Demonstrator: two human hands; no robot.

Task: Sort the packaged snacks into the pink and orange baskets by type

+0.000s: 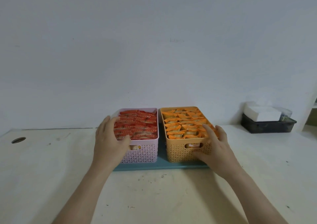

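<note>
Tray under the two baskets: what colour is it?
Teal blue. The tray shows best in the head view, along its bare front edge.

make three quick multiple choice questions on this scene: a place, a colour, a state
1. What do the pink basket and orange basket stand on? A) a towel B) a blue tray C) a chair
2. What colour are the snack packs in the pink basket? A) green B) red C) blue
3. What are the hands doing? A) both lifting one pack B) hanging idle C) each gripping a basket
Answers: 1 B, the tray's edge shows under both baskets. 2 B, red wrappers fill it. 3 C, the left hand curls over the pink basket's rim, the right hand over the orange one's.
</note>
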